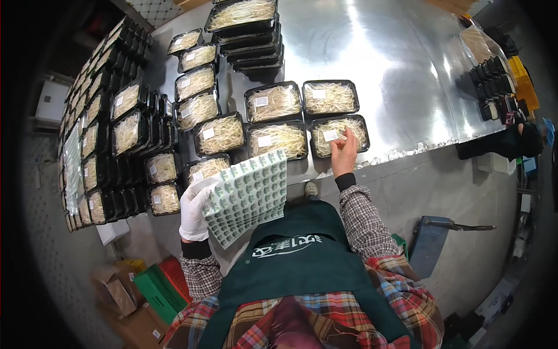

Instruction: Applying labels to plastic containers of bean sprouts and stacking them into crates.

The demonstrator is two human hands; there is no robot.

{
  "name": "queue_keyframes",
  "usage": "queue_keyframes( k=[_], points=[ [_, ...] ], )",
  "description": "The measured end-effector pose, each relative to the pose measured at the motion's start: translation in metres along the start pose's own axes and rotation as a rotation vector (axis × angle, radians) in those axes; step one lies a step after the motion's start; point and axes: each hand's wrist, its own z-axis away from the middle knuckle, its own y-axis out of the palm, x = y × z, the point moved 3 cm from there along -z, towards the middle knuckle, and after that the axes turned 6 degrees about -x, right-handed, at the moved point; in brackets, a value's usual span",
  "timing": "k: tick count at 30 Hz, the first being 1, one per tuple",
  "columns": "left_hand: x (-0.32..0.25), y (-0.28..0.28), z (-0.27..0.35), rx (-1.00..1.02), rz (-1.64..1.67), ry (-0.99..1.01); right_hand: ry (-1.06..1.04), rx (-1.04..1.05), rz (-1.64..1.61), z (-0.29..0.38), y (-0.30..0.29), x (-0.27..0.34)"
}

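Note:
My left hand [195, 212], in a white glove, grips a sheet of small green-printed stickers [248, 196] by its left edge, in front of the table's near edge. My bare right hand [344, 152] is over the nearest right-hand tray of bean sprouts [322, 144], thumb and forefinger close together beside its white label [330, 135]; whether a sticker is between them cannot be told. Three more black trays, with sprouts under clear film and white labels, lie around it: one behind [330, 97], one to the left [278, 140] and one at the back left [273, 102].
Stacked sprout trays [126, 131] crowd the left of the steel table [401, 87]; a taller stack [244, 17] stands at the back. Black packs [492, 83] and a person in dark clothing [514, 141] are at the far right. Green and red crates [159, 292] stand at lower left.

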Motion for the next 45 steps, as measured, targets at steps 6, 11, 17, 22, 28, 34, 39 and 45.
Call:
queue_keyframes(
  k=[6, 11, 17, 22, 28, 34, 39, 45],
  points=[
    [-0.01, -0.003, 0.011, -0.084, -0.009, 0.175, -0.244, -0.041, 0.23, -0.014, -0.005, -0.015],
    [-0.01, 0.007, 0.02, -0.161, -0.053, 0.208, 0.054, -0.083, -0.112, -0.068, 0.024, 0.007],
    [-0.009, 0.01, 0.032, -0.211, -0.048, 0.242, 0.082, -0.097, -0.076, -0.102, 0.058, -0.001],
    [0.0, 0.014, 0.027, -0.225, -0.09, 0.234, -0.176, 0.052, 0.447, -0.106, 0.082, -0.004],
    [0.002, 0.016, 0.024, -0.247, -0.1, 0.166, -0.126, 0.103, 0.357, -0.122, 0.075, -0.009],
    [-0.003, -0.018, 0.04, -0.278, -0.086, 0.211, 0.116, -0.003, -0.045, -0.1, 0.051, -0.005],
    [-0.022, -0.016, 0.031, -0.274, -0.073, 0.219, -0.16, 0.041, -0.05, -0.051, 0.151, 0.063],
    [-0.041, -0.063, 0.018, -0.244, -0.042, 0.22, -0.293, -0.022, 0.408, -0.025, 0.207, 0.084]
  ],
)
